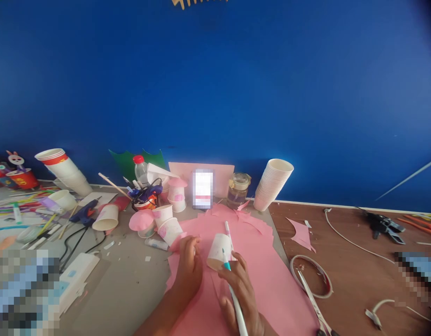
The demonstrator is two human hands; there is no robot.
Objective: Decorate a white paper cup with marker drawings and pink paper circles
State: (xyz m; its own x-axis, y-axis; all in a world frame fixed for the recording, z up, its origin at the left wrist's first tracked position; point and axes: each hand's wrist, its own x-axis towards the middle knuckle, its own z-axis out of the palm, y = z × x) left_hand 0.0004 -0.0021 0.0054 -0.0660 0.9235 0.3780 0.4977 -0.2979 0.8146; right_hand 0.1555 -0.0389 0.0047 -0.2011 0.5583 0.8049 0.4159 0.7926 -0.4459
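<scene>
On the pink paper sheet (271, 275) in the middle, a white paper cup (219, 249) lies tilted, its rim toward me. My right hand (241, 289) is closed round a white marker (238, 310) with a teal tip section, the tip pointing up beside the cup. Fingers of that hand are at the cup's lower right edge. Left of the cup is my left hand (190, 266), its fingers curled in; what they hold, if anything, is hidden. A second marker (227, 229) lies behind the cup.
A tall cup stack (274, 184), a glass jar (238, 189) and a lit phone (203, 189) stand at the back. Pink-decorated cups (170, 231) and a glue gun (84, 211) are on the left. Scissors (311, 298) and a tape roll (293, 266) lie right.
</scene>
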